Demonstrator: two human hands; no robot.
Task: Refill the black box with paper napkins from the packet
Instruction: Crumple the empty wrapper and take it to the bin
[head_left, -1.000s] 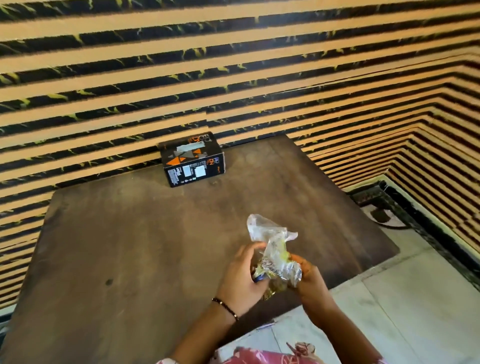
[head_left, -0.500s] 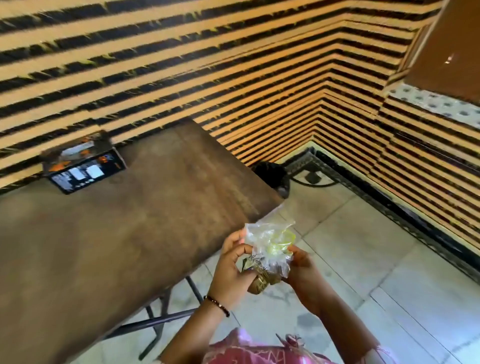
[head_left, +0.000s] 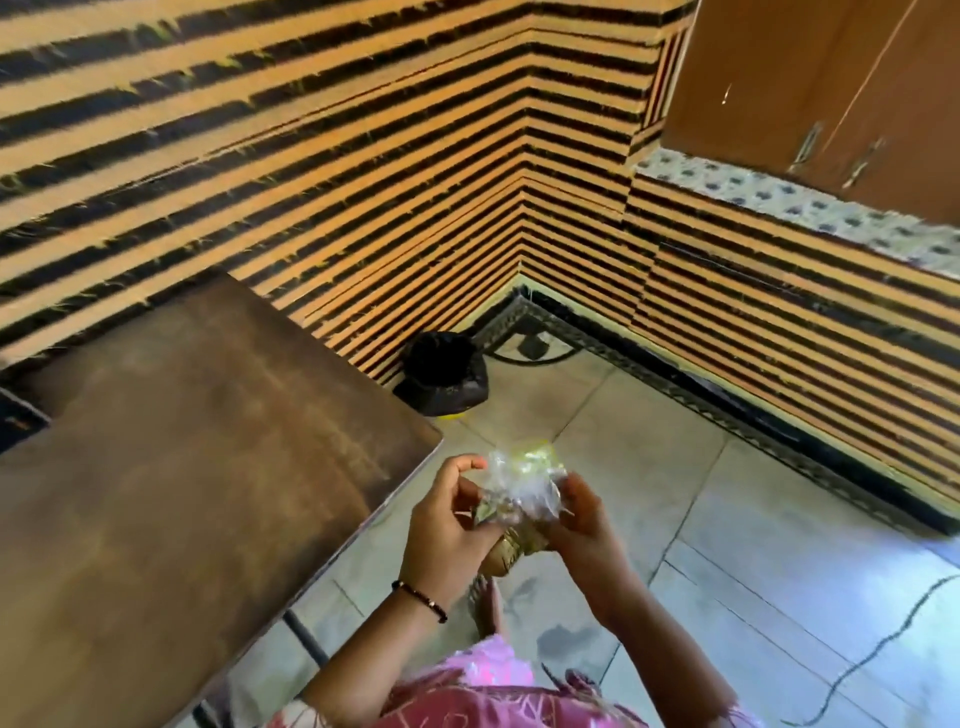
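The packet (head_left: 519, 491), a crumpled clear plastic wrapper with some yellow and gold print, sits between both hands, held out over the tiled floor (head_left: 727, 519) just off the right edge of the brown table (head_left: 182, 467). The left hand (head_left: 449, 514) curls around its left side, thumb and fingers pinching the plastic, and a dark beaded bracelet (head_left: 421, 600) circles that wrist. The right hand (head_left: 576, 519) grips the packet's right side, fingers closed onto the wrapper. Whether any napkins remain inside is hard to tell through the crumpled film.

The black box (head_left: 18, 423) shows only as a dark corner at the far left edge of the frame, resting on the table well apart from the hands. Beyond the table's corner a bin lined with a black bag (head_left: 444, 374) stands on the floor against the orange-and-black striped wall (head_left: 363, 182). Brown cabinet doors (head_left: 831, 88) hang at upper right, and a pink patterned garment (head_left: 493, 691) fills the bottom of the view.
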